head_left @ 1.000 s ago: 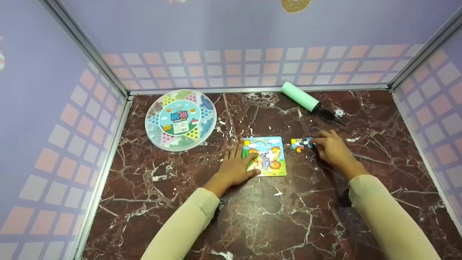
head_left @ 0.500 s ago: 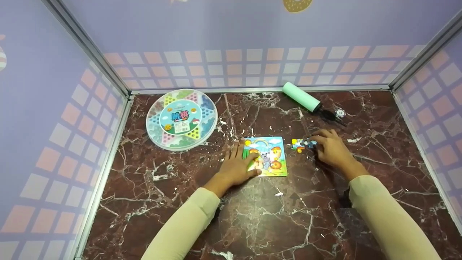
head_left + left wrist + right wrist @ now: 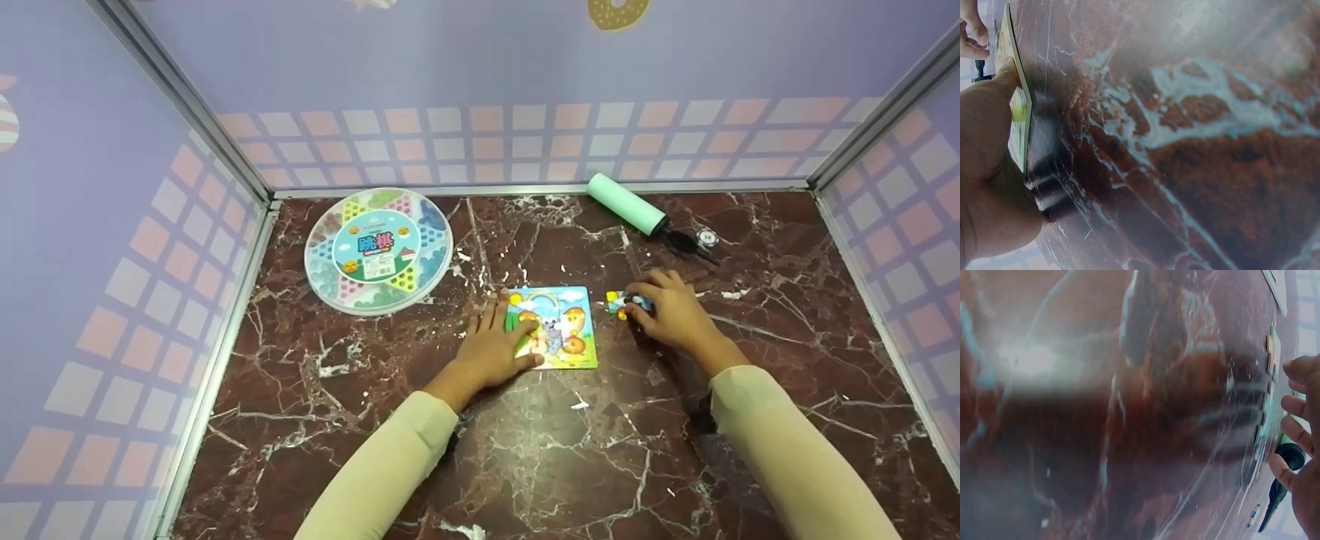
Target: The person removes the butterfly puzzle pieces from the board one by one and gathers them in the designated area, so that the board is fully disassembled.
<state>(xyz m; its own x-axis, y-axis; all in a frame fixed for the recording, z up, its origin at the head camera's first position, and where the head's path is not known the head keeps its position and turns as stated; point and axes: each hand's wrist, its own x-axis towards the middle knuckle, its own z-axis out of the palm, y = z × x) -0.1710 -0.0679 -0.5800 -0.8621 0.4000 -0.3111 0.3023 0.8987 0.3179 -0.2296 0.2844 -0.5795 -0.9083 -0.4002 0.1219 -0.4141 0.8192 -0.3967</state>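
Note:
My left hand (image 3: 487, 349) lies flat on the left part of a square picture jigsaw board (image 3: 576, 319), its fingers extended and spread. In the left wrist view the thumb rests over the edge of the board (image 3: 1020, 121). To the board's right, joined jigsaw pieces (image 3: 616, 301) lie on the table, partly covered by my right hand (image 3: 670, 311). The right wrist view has the fingers apart and loosely bent beside these pieces (image 3: 1265, 417); none is seen lifted. Whether the fingertips touch them I cannot tell.
A round Chinese checkers box (image 3: 379, 251) stands at the back left. A mint-green pump (image 3: 627, 204) with a black nozzle lies at the back right, beside a small round disc (image 3: 706, 238). Purple panels (image 3: 450, 67) wall the marble-patterned table (image 3: 540, 465). Small white scraps (image 3: 580, 405) are scattered about.
My right hand has moved slightly left, farther over the joined jigsaw pieces, and covers more of them. The left hand has stayed on the board.

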